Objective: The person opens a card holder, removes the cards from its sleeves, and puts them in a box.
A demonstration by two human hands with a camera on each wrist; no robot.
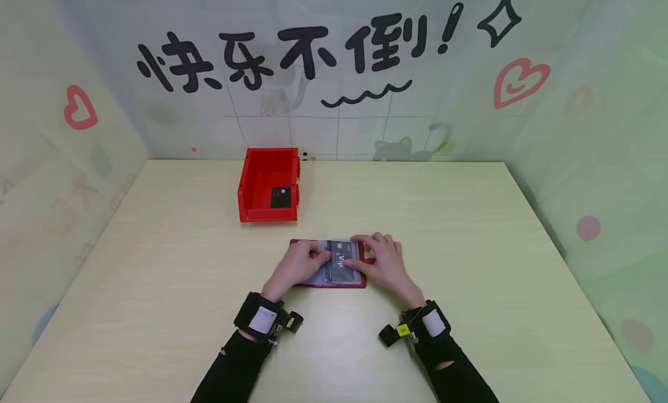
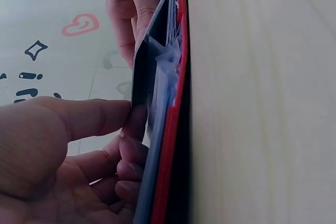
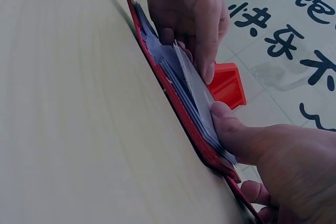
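Observation:
A red card holder (image 1: 363,280) with clear plastic sleeves (image 3: 157,51) lies open on the table. On its right part is a dark grey card (image 1: 341,272) marked VIP, its left edge lifted off the sleeves. My left hand (image 1: 302,262) pinches that raised edge between thumb and index finger; its other fingers curl beside the sleeves in the left wrist view. My right hand (image 1: 385,262) grips the holder's right side, thumb (image 3: 224,115) on the card's face and fingers around the holder's edge.
A red open bin (image 1: 268,215) stands behind the card holder, toward the back of the table. Inside it lies a black card (image 1: 280,198). A printed backdrop (image 1: 334,130) rises along the table's back edge.

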